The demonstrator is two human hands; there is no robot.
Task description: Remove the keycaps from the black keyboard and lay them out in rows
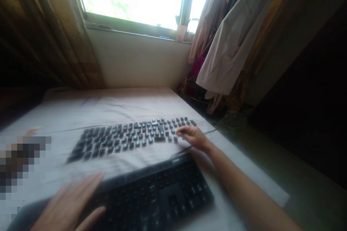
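A black keyboard base [130, 195] without most of its keycaps lies at the front, slanting up to the right. My left hand [70, 202] rests on its left part, fingers stretched and thumb apart, holding nothing. Beyond the base, loose black keycaps [118, 140] are laid out in rows on the white cloth. At the right end of these rows, my right hand [193, 136] pinches a small dark keycap [183, 130] between thumb and fingertips. Blur hides finer detail of the keys.
The cloth-covered surface [108, 106] has its right edge beside my right forearm. A thin cable runs near the keycaps. A blurred, pixelated patch covers something at the left. Behind are a window, a curtain [54, 29] and hanging clothes [227, 47].
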